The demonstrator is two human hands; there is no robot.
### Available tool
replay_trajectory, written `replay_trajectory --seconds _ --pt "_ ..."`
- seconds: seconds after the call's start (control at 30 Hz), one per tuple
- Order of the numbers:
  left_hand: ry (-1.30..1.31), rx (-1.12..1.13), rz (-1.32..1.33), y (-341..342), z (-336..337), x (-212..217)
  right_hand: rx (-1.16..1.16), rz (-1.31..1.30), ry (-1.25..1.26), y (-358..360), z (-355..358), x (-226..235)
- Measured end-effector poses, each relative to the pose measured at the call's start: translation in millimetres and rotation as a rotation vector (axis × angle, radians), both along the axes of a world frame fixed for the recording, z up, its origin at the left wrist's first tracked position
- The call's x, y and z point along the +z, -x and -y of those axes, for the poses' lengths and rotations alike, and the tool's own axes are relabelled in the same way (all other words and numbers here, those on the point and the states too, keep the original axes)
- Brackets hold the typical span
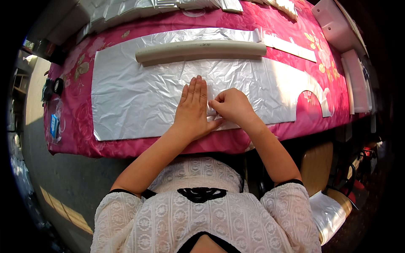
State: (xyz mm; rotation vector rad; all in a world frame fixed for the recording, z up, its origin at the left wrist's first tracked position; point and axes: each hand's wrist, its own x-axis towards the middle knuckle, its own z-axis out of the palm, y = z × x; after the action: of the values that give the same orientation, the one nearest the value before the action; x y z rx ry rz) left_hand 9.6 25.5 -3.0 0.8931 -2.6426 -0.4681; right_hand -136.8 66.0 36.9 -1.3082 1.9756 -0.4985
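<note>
White plastic bags with cut-out handles [139, 97] lie flat in a wrinkled layer across the table, their handle ends to the right. My left hand [193, 105] presses flat on the plastic near its front middle, fingers straight and close together, thumb out to the right. Just beside it, my right hand [233, 105] is closed in a pinch. Its fingertips meet a narrow, whitish strip of thin plastic [210, 88] between the two hands; the exact grip is partly hidden. Beyond both hands, a long grey tube [198, 50] rests across the bags.
A pink flowered cloth [76, 114] covers the table. Stacks of folded white plastic [139, 9] line the far edge. A black tape roll [58, 86] and a small blue packet [54, 125] lie at left. Pale boxes [337, 25] stand at right, a wooden chair [317, 166] below.
</note>
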Motion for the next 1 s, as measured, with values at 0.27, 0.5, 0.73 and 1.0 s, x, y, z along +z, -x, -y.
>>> replay_trajectory --seconds 0.27,0.5,0.73,1.0 --pt "0.053 -0.012 0.017 -4.8 -1.2 -5.0 0.131 -0.527 0.072 -9.8 -26.7 17.7" --pt "-0.589 -0.061 -0.500 -78.2 -26.5 31.2 0.482 -0.592 0.653 -24.4 2.4 -5.1" --pt "-1.612 0.479 -0.502 -164.9 -81.9 5.8 0.509 -0.294 0.498 -100.9 -4.4 -34.3" --pt "-0.947 0.447 -0.100 -170.1 -71.3 20.7 0.845 -0.110 0.568 -132.9 -36.5 -22.0"
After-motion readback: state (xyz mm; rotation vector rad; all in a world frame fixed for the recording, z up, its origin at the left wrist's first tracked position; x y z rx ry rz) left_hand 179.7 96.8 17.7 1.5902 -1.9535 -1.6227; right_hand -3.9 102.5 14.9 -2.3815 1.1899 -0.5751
